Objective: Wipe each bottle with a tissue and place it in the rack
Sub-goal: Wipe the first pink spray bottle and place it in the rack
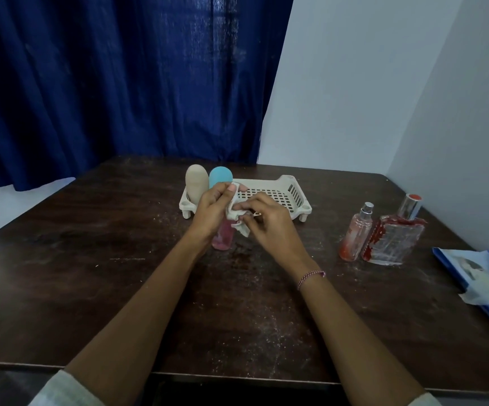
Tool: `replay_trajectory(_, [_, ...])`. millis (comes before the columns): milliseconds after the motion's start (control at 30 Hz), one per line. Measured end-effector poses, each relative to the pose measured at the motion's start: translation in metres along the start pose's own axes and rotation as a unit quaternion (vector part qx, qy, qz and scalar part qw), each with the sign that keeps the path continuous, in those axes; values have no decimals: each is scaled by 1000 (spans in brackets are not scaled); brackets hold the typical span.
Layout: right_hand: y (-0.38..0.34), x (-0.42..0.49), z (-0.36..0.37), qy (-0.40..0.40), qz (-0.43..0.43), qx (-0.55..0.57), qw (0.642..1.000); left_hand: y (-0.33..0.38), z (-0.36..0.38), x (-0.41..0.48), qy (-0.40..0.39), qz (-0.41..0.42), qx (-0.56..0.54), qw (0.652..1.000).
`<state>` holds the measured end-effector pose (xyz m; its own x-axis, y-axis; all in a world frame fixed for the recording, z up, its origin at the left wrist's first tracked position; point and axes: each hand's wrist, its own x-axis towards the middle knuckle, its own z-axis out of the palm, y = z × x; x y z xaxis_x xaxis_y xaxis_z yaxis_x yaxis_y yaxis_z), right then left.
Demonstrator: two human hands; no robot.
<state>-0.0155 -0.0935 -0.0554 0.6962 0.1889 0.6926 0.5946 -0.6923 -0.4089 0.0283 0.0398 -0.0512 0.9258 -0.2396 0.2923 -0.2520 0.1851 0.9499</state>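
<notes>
Pink bottle [223,240] sits just above the middle of the dark wooden tabletop [91,259], tilted, with its top hidden behind the hands. The left hand [212,210] has its fingers curled round the bottle's upper part. The right hand [269,222] pinches a crumpled white tissue [238,219] against the bottle near its top, and a woven bracelet [310,276] circles that wrist. Just beyond the hands lies the cream perforated rack [275,197]. A beige bottle [197,183] and a blue bottle [220,175] stand side by side at its left end. Well to the right, a small spray bottle [356,235] with reddish liquid stands beside a square glass bottle [392,240] with a silver cap. At the right edge lies a blue packet [483,276] with white sheets. A dark blue curtain [120,83] hangs behind.
</notes>
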Motion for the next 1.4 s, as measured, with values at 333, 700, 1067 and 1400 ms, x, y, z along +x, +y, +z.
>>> replay_trajectory(333, [3,0,-1,15,49,34,998,6,4,-3,-4,-30,-105,994])
replay_trajectory(700, [-12,-6,8,-83,-63,68,992,21,-13,0,116,-41,-184,975])
replay_trajectory(1067, [-15,-1,3,52,-17,66,996,21,-6,-6,-46,-103,-159,981])
replay_trajectory(1400, [-17,-4,12,-19,25,114,993,28,-19,0,155,-88,-300,937])
